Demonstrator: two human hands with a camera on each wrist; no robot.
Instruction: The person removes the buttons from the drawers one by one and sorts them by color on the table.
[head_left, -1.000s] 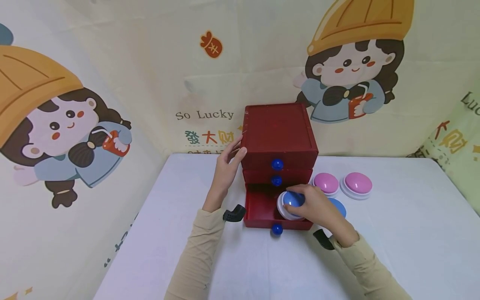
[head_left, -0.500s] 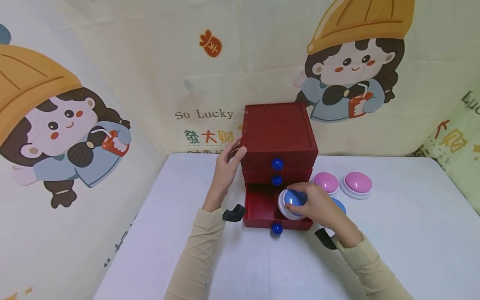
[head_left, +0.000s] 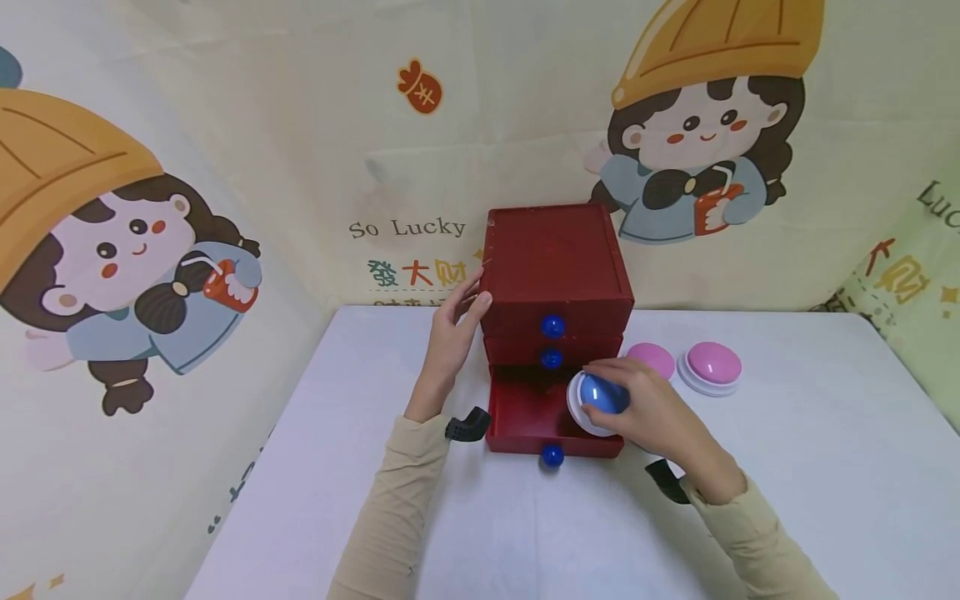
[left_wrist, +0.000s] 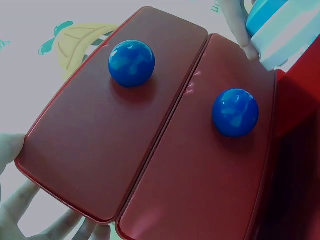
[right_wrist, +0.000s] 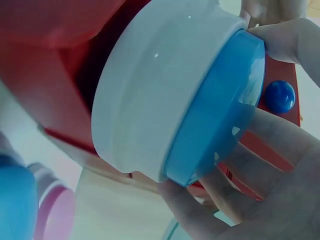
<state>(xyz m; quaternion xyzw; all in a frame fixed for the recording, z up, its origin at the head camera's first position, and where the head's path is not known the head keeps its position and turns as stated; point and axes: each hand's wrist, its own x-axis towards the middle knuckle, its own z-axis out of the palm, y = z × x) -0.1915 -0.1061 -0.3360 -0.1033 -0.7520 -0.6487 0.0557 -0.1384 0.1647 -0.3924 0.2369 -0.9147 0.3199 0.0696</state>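
Note:
A small red drawer cabinet (head_left: 557,258) stands against the back cloth, its bottom drawer (head_left: 528,412) pulled out. My right hand (head_left: 656,412) grips a push button with a white base and blue dome (head_left: 600,393), thumb and fingers spread round its rim. In the head view the button overlaps the drawer's right side; in the right wrist view its base (right_wrist: 145,85) tilts beside the red wall. Fingers extended, my left hand (head_left: 453,337) rests against the cabinet's left side. Blue round knobs (left_wrist: 132,63) mark the two shut upper drawers in the left wrist view.
Two pink push buttons, one nearer (head_left: 651,360) and one farther right (head_left: 714,364), lie on the white table right of the cabinet. Another blue button (right_wrist: 15,200) shows in the right wrist view, mostly hidden by my right hand in the head view. Printed cloth (head_left: 300,167) surrounds the table.
My right hand has moved to the right and slightly up with the blue push button, now over the drawer's right edge. The left hand stays on the cabinet.

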